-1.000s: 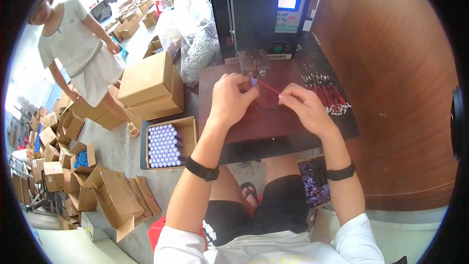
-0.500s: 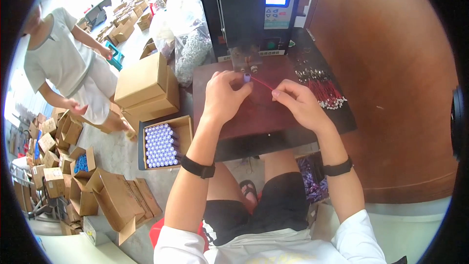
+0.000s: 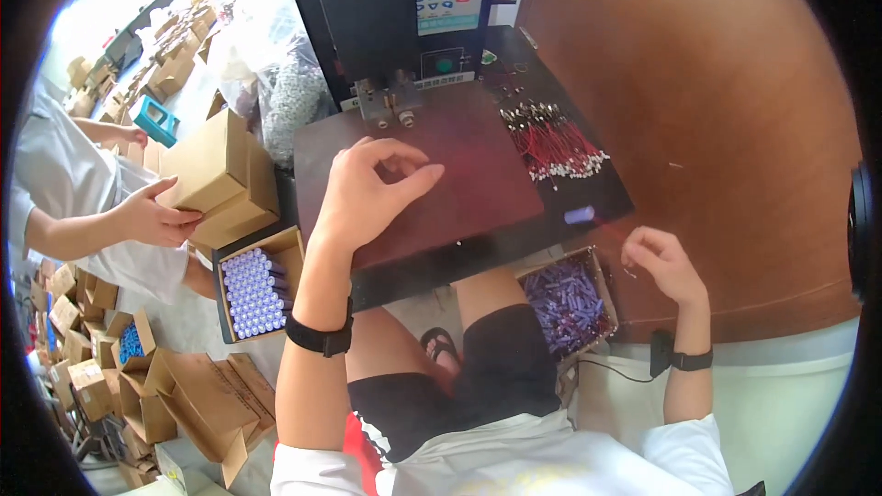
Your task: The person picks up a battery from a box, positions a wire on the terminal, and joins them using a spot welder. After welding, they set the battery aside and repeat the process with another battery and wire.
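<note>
My left hand (image 3: 372, 191) is over the dark red work board (image 3: 459, 193), in front of the machine's two metal electrode tips. Its fingers curl with a gap to the thumb, and nothing shows between them. Out past the table's right edge is my right hand (image 3: 668, 266), fingers bent together. A blurred purple cylindrical battery cell (image 3: 579, 215) trails from it on a red wire, which is smeared by motion. Below the table edge stands a box (image 3: 608, 289) full of purple cells with red wires. On the left, another box (image 3: 296, 253) holds upright purple cells in rows.
A black spot welding machine (image 3: 367, 28) with a lit screen stands at the back. Red wire leads (image 3: 556, 142) with white ends lie right of the board. Another person's hand (image 3: 152, 216) touches a cardboard box (image 3: 207, 174) at left. A brown wooden surface (image 3: 717, 129) borders the right.
My right hand has swung right and toward me, drawing the cell by its wire out of my left hand. My left hand has loosened. The other person has come to the cardboard box.
</note>
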